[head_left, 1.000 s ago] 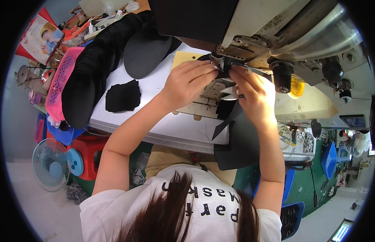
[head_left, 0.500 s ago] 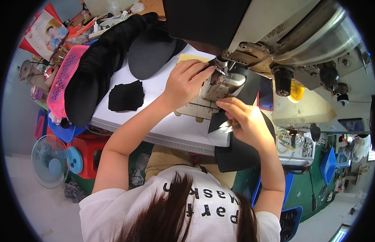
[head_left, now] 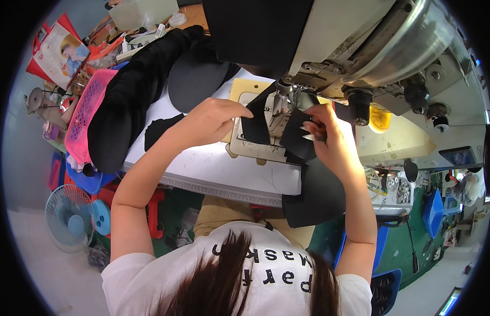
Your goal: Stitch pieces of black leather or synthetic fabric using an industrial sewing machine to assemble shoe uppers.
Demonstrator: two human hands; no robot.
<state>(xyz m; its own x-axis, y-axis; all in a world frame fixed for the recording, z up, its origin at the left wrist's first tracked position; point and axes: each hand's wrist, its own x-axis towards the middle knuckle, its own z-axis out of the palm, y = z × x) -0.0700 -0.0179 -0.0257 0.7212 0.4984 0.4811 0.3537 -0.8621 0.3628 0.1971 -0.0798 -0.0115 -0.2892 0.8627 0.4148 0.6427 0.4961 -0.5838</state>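
Under the head of a sewing machine [head_left: 289, 92], black fabric lies on both sides of the needle area. My left hand [head_left: 216, 121] is closed at the edge of the left black fabric piece [head_left: 255, 124], thumb and fingertips pinching it. My right hand [head_left: 329, 134] grips the right black fabric piece [head_left: 297, 138] near the presser foot. Tucked in that same hand are small silver thread snips [head_left: 309, 131], their pointed blades showing between the fingers. Between the two pieces part of the metal needle plate [head_left: 276, 122] shows. Where the fabric meets the needle is partly hidden.
Stacked black curved pieces [head_left: 110, 131] lean by a pink basket [head_left: 79, 124] at the left. Black fabric squares [head_left: 158, 131] lie behind my left forearm. A larger black sheet [head_left: 314, 197] hangs over the table's front edge. A fan [head_left: 71, 218] stands lower left.
My left hand has drawn back toward the lower left, while my right hand has moved up and slightly right. The black fabric now spreads to both sides, and more of the plate shows.
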